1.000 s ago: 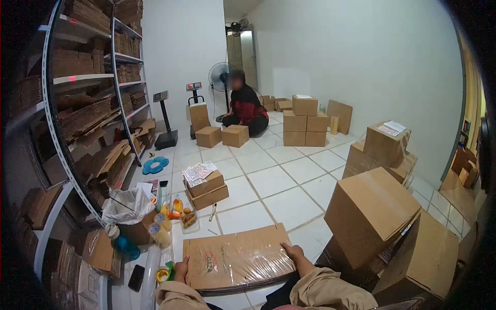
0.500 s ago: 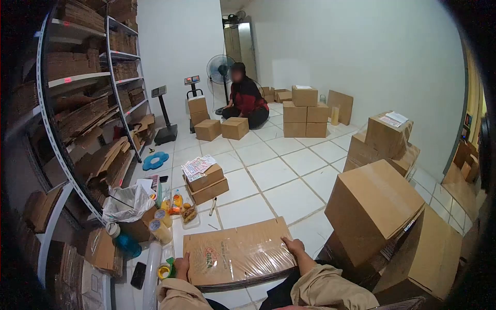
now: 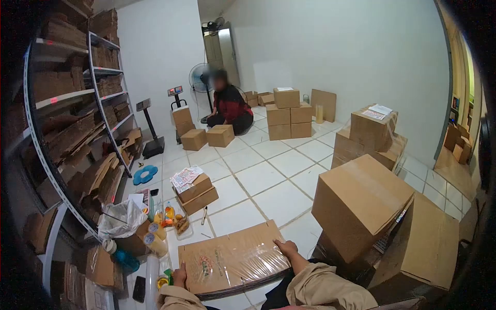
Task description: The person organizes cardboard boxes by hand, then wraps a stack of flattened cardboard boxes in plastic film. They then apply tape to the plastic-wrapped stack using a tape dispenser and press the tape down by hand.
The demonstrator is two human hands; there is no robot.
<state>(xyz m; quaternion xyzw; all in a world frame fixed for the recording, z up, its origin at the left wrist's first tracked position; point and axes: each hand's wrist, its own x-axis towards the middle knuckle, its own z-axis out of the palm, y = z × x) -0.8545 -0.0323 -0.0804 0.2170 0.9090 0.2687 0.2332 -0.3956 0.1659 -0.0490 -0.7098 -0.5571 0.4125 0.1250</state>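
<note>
A flat stack of folded cardboard [image 3: 230, 258], wrapped in clear plastic with red and green print, lies low in front of me. My left hand [image 3: 180, 275] grips its left edge, fingers partly hidden. At the right edge, my right hand [image 3: 287, 249] is closed round the stack with the thumb on top. Just beyond the stack are a marker [image 3: 204, 215] and two small stacked boxes [image 3: 196, 194] with printed sheets on them.
Large boxes [image 3: 361, 196] stand close on my right. Left are shelves [image 3: 67, 98], a bottle [image 3: 124, 258], tape rolls [image 3: 155, 243], a phone [image 3: 139, 289] and a bagged bin [image 3: 121, 219]. Further back, a person [image 3: 230, 106] sits by boxes [image 3: 289, 114] and scales [image 3: 153, 147].
The camera view has turned slightly right, so the room appears further left. Both hands still hold the wrapped stack, which is a little more tilted in view.
</note>
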